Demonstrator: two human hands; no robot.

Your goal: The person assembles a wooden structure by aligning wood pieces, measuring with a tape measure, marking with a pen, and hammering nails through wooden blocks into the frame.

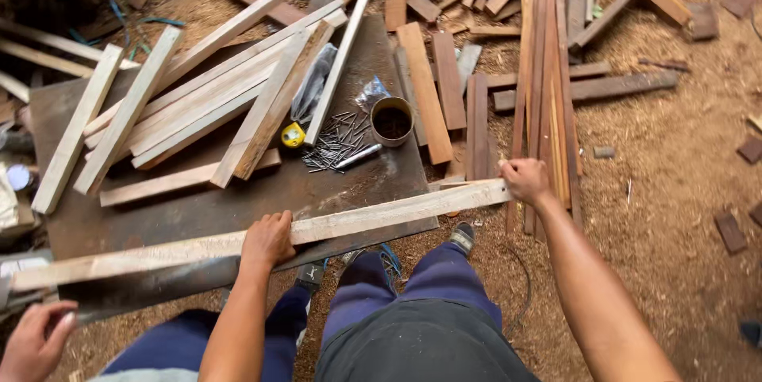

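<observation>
Single head view — steeply down, close over the metal sheet (238, 207).

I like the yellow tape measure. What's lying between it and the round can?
A pile of loose nails lies between the tape measure and the can, in the head view.

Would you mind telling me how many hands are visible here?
3. The left hand presses mid-way on the long plank, the right hand holds its right end, and another person's hand sits bottom-left.

packaging | clear plastic bag (371, 94) | crumpled, beside rusty tin can (392, 121)
</observation>
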